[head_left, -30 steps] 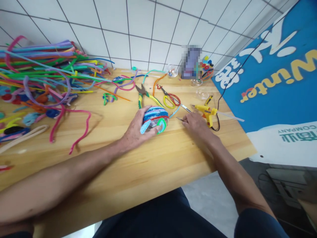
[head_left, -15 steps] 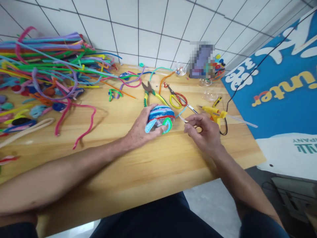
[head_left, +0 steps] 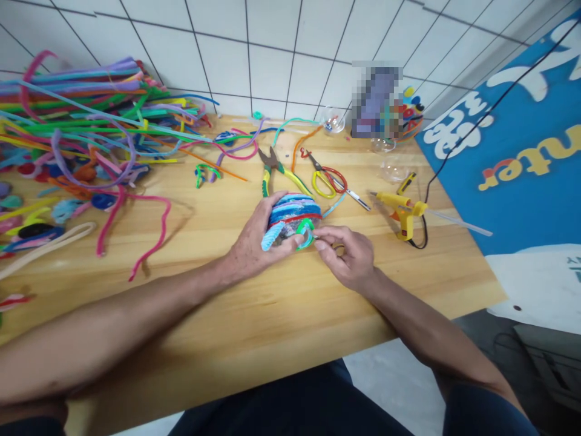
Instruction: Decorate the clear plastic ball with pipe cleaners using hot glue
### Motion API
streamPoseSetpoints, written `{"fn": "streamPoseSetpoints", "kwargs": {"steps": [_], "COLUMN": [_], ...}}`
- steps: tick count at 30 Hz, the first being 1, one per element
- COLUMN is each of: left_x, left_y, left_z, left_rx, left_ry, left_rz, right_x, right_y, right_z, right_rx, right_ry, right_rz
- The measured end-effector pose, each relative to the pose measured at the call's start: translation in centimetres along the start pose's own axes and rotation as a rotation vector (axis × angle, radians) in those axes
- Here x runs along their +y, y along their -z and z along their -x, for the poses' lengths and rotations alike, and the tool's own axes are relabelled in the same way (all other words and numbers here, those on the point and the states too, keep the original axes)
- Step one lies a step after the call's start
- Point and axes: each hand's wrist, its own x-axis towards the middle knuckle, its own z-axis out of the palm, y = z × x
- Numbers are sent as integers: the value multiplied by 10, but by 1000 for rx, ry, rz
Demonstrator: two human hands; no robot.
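Observation:
Wrapped around a rounded craft ball (head_left: 295,207) is my left hand (head_left: 258,239). Blue, lilac and red fuzzy pipe cleaner strips band the ball's top, and its lower part looks clear. A light-blue fuzzy piece (head_left: 273,235) sticks out at its left, and a green and pale-blue curl (head_left: 305,232) sits on its front beside my thumb. My right hand (head_left: 348,254) is pinched shut at the right edge of that curl. What lies between its fingertips is too small to make out. Behind the ball are green-and-yellow pliers (head_left: 271,162).
Scissors (head_left: 324,178), a pen-like tool (head_left: 356,197) and a yellow glue gun (head_left: 403,212) with a cord lie to the right. Pipe cleaners (head_left: 91,91) pile up at the left. Clear plastic half-balls (head_left: 394,171) stand near the tiled wall (head_left: 272,66). A blue banner (head_left: 512,206) borders the table's right side.
My right hand has moved left, from beside the ball to the green curl, bringing a small pale piece now hidden. My left hand still holds the ball. The view has shifted slightly.

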Motion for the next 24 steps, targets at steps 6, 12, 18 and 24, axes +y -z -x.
{"fn": "streamPoseSetpoints", "kwargs": {"steps": [6,12,18,24], "left_x": [3,4,2,1], "left_y": [-1,-1,0,0], "left_z": [-1,-1,-1,-1], "left_rx": [7,1,3,11], "left_ry": [-7,-12,-20,-15], "left_rz": [13,0,-11,-9], "right_x": [3,5,6,7], "right_y": [-1,-2,-2,-2], "right_z": [-2,-2,-2,0], "right_rx": [11,-1,-2,-12], "right_ry": [7,19,39,-16], "right_rz": [-39,-16,-52,-56]}}
